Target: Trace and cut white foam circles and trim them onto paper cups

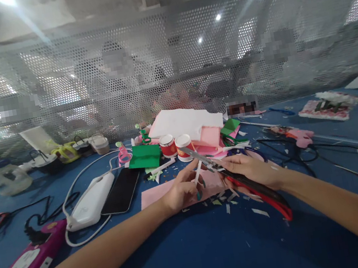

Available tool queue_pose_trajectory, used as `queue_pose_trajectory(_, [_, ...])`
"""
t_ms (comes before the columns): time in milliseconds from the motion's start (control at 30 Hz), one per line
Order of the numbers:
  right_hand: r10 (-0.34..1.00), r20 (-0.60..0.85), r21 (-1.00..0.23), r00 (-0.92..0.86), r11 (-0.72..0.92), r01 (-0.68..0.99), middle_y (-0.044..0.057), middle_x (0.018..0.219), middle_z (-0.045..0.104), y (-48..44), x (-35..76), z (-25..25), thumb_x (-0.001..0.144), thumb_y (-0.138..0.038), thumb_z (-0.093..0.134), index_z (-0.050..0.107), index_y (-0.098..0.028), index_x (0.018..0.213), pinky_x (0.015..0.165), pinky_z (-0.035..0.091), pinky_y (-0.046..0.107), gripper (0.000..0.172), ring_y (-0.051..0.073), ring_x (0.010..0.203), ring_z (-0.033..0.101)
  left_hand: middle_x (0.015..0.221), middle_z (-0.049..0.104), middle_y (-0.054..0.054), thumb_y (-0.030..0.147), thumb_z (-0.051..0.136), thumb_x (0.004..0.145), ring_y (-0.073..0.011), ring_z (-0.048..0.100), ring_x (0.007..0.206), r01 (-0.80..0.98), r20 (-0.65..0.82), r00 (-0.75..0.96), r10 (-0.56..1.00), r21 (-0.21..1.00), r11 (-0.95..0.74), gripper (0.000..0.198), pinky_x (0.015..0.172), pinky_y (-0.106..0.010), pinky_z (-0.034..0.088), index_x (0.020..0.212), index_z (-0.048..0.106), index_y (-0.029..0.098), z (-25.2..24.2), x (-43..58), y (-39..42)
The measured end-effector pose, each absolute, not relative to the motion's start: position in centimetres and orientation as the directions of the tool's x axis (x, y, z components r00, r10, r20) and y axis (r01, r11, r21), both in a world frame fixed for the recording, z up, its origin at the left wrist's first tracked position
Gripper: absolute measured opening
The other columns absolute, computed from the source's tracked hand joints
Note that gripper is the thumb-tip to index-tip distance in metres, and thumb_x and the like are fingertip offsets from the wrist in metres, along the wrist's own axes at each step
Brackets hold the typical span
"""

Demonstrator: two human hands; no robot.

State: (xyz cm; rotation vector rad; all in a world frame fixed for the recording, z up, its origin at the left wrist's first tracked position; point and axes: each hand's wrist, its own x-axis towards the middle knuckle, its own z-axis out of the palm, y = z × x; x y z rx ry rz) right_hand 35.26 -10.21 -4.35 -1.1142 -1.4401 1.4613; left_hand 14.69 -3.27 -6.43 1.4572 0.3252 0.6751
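Observation:
Near the middle of the blue table, my left hand (182,189) pinches a narrow white strip (198,173), with a small green piece by its fingertips. My right hand (249,170) is closed around scissors (261,191) with black and red handles. Their metal blades point up and left, just above the strip. Beneath both hands lies a pink sheet (155,195), partly hidden by them. Small white and pale green paper scraps (260,212) are scattered on the table around the sheet's right side.
Behind my hands stand two red and white tubs (184,147), a green sheet (144,156) and stacked white paper (184,123). To the left are a black phone (121,191), a white power bank (90,202) and a purple power strip (31,259). Cables (302,154) and a pink glue gun (300,136) lie right.

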Motion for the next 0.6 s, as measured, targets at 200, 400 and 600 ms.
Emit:
queue_pose_trajectory(200, [0.938,-0.096,-0.995,-0.333,-0.096,0.018,-0.002,0.053,0.062,-10.43,34.90,-4.22,0.078,-0.060,0.060,0.052,-0.018,0.077,0.025,0.030,0.016,0.043,0.006,0.028,0.045,0.073,0.055,0.002,0.013,0.045,0.045,-0.0110,0.047,0.056,-0.096,0.111,0.829,0.547,0.994,-0.057,0.082,0.047,-0.021,0.035,0.126,0.052,0.022,-6.78,14.42,-2.71])
queue_pose_trajectory(400, [0.938,-0.085,-0.996,-0.336,-0.085,0.016,-0.002,0.053,0.062,-10.27,34.77,-4.15,0.080,-0.060,0.060,0.051,-0.019,0.076,0.025,0.031,0.016,0.042,0.006,0.029,0.045,0.083,0.059,-0.002,0.011,0.045,0.043,-0.0163,0.052,0.074,-0.161,0.172,0.797,0.579,0.984,-0.070,0.079,0.062,-0.025,0.042,0.120,0.056,0.021,-6.78,14.51,-2.81])
queue_pose_trajectory(600, [0.949,-0.063,-0.998,-0.309,-0.055,0.036,-0.001,0.055,0.063,-10.16,35.03,-4.14,0.080,-0.059,0.060,0.051,-0.018,0.076,0.026,0.032,0.016,0.042,0.006,0.030,0.047,0.085,0.057,-0.002,0.010,0.044,0.040,-0.0157,0.049,0.076,-0.218,0.184,0.750,0.635,0.976,-0.026,0.075,0.061,-0.024,0.041,0.112,0.059,0.020,-6.57,14.77,-3.07])
